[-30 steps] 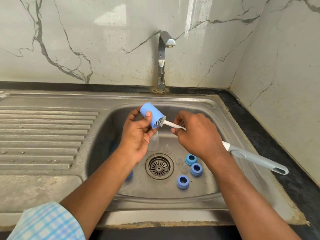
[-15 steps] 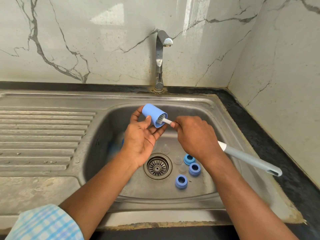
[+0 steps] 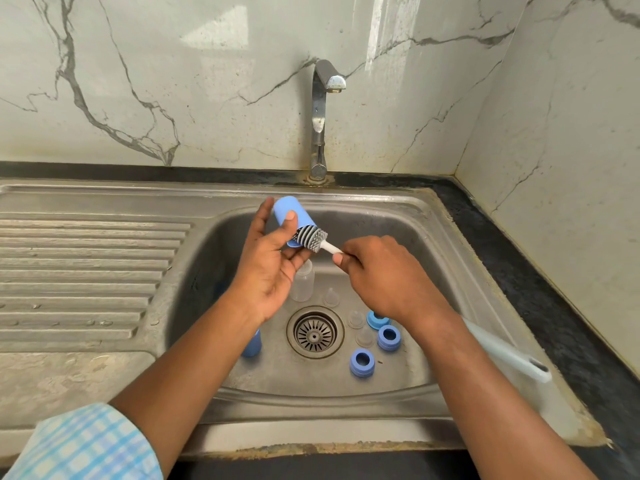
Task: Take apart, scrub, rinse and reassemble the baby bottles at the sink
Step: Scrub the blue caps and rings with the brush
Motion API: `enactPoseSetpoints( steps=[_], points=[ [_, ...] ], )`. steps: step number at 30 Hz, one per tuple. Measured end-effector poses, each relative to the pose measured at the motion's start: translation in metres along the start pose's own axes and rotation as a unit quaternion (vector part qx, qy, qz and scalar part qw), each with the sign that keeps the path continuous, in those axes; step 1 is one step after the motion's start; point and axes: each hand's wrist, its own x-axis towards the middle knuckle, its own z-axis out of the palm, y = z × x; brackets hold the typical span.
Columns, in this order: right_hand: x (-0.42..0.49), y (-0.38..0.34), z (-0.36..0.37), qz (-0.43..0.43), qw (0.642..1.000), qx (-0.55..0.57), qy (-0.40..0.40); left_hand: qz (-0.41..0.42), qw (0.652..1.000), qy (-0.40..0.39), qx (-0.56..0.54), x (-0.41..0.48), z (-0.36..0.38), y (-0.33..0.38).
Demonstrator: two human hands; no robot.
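A checked light-blue sleeve edges the near corner above a stainless-steel sink. On the basin floor lie three blue plastic collar rings, small clear teats beside a round drain strainer, and a clear plastic bottle. Above them, the right hand clenches the white neck of a long grey-handled bottle brush. The left hand grasps a light-blue plastic cylinder between thumb and fingers, with the brush's ribbed head at its open mouth, mostly outside. Behind stands a steel tap against a veined marble wall.
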Motion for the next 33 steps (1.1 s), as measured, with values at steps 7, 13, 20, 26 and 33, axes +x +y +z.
enactPoseSetpoints(
  steps=[7, 13, 20, 26, 33],
  points=[
    [0.002, 0.016, -0.007, -0.035, 0.996, 0.024, 0.073, -0.037, 0.995, 0.079, 0.041, 0.007, -0.012, 0.014],
    [0.008, 0.014, 0.004, -0.032, 0.993, 0.000, 0.115, -0.059, 0.997, 0.027, 0.046, -0.005, 0.000, 0.005],
    [0.011, 0.016, -0.002, 0.011, 0.990, 0.000, 0.141, -0.034, 0.998, 0.014, 0.057, -0.003, 0.001, 0.004],
    [0.009, 0.013, -0.004, -0.009, 0.992, 0.023, 0.122, -0.045, 0.998, -0.005, 0.035, -0.002, -0.003, 0.007],
    [0.009, 0.016, -0.001, 0.007, 0.989, 0.045, 0.140, -0.018, 0.997, -0.008, 0.069, -0.001, -0.003, 0.006]
  ],
)
